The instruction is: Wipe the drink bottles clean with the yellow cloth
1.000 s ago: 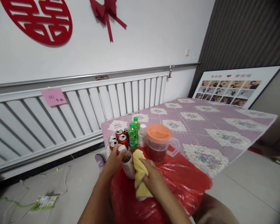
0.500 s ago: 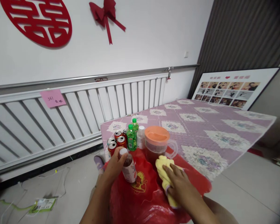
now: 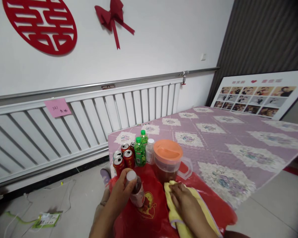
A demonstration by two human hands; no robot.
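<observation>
One bottle [image 3: 138, 199], one yellow cloth [image 3: 173, 215], both on red sheeting [image 3: 157, 223].
Left hand [image 3: 121, 191]: fingers grasping the bottle's top, near cans [image 3: 128, 160]. Right hand [image 3: 185, 202]: fingers over the cloth, can't tell if clenched, near orange-lidded pitcher [image 3: 167, 165].

Cloth [image 3: 173, 213] partly beneath right fingers [image 3: 175, 190]

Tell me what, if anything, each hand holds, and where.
The left hand holds a bottle at the top, by its cap. The right hand lies over a yellow cloth; whether it grips it cannot be told.
</observation>
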